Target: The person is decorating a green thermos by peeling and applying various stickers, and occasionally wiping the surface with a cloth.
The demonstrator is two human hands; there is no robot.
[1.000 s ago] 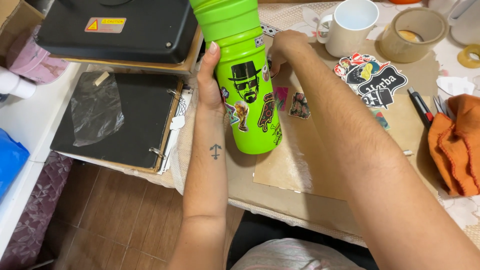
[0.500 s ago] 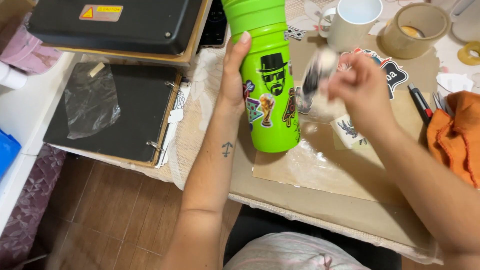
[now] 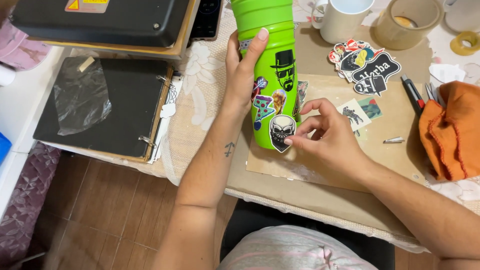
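Our left hand [image 3: 242,75] wraps the green bottle [image 3: 272,75] standing on the bench [image 3: 320,165]; right fingers [image 3: 295,140] press the skull sticker [image 3: 281,132] low on it. Uneven pressure could wrinkle it or tip the bottle.

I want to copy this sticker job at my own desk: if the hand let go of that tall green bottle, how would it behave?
The green bottle is tall and narrow on brown card, so it would probably tip easily. Its round body would likely roll once down. The left hand wraps it with one grip, suggesting stiff, fairly light plastic; the right hand pressing the skull sticker doesn't visibly dent it.
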